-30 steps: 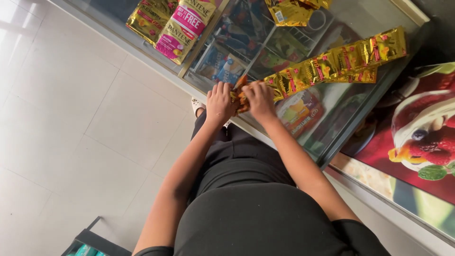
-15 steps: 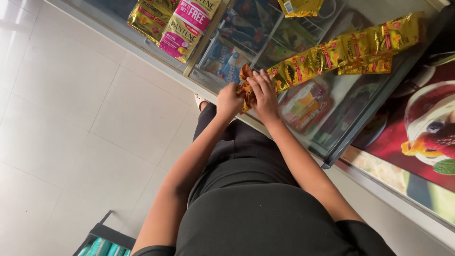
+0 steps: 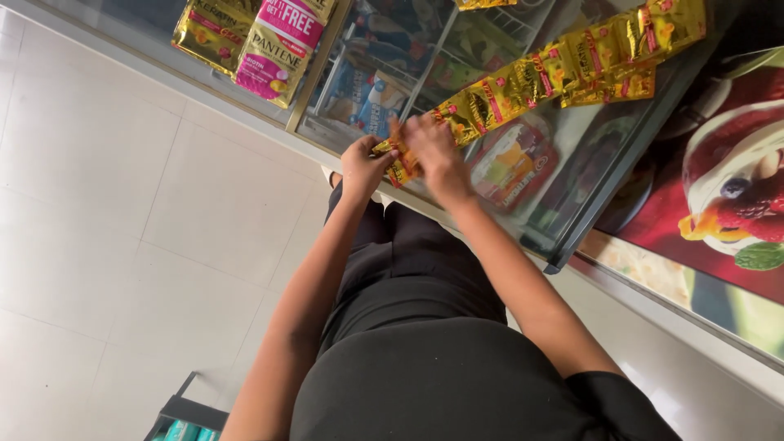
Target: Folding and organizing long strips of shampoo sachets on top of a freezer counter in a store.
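A long strip of gold and red sachets lies across the glass lid of a chest freezer. My left hand and my right hand both pinch the near end of that strip at the freezer's front edge, fingers closed on the end sachet. The end sachet is partly hidden by my fingers. I stand close against the freezer, with my dark clothes filling the lower middle of the view.
More gold and pink sachet packs lie on the glass further left. A picture of a red dessert covers the freezer panel at the right. Pale floor tiles spread to the left, and a dark basket stands by my feet.
Both hands stay on the strip's end. The view has shifted a little, so the strip and hands sit slightly higher and to the right.
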